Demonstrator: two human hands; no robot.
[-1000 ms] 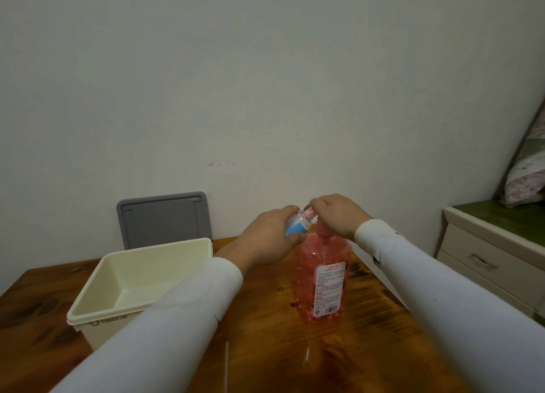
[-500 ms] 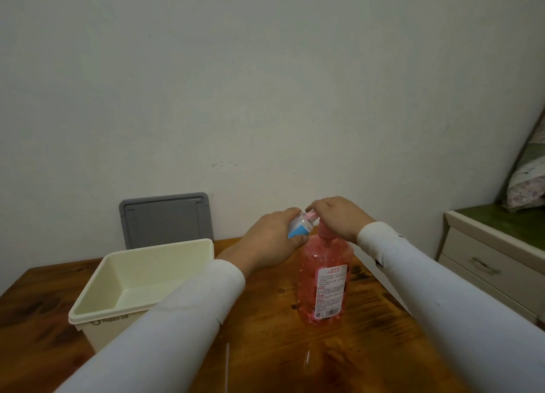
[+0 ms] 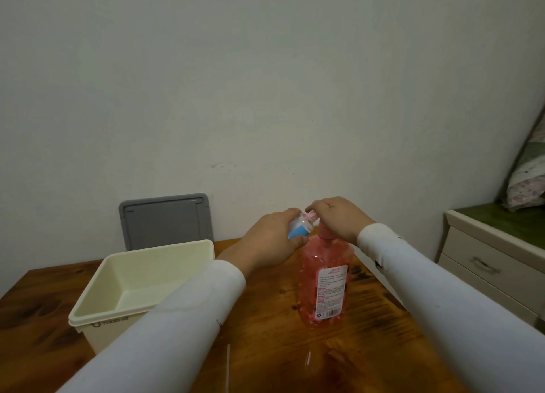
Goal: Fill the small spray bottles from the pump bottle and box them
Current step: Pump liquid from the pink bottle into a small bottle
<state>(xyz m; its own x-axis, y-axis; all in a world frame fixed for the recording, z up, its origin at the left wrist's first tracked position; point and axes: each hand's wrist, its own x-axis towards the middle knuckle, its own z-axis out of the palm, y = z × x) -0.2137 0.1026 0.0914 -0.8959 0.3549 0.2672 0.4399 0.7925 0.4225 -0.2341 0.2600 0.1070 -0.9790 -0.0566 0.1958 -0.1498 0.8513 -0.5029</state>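
Note:
A pink pump bottle (image 3: 324,283) with a white label stands upright on the wooden table (image 3: 295,348). My right hand (image 3: 339,218) lies on top of its pump head, which it mostly hides. My left hand (image 3: 271,242) grips a small clear spray bottle (image 3: 299,227) with a blue label, tilted with its open neck against the pink nozzle. A cream plastic box (image 3: 141,277) sits on the table to the left, with nothing visible inside.
A grey lid (image 3: 166,220) leans upright against the wall behind the box. A white cabinet with drawers (image 3: 489,263) stands to the right of the table, a pillow (image 3: 528,183) above it. A thin clear tube (image 3: 228,360) lies near the table's front.
Both hands and the bottles have stayed in the same pose; the view has only shifted slightly.

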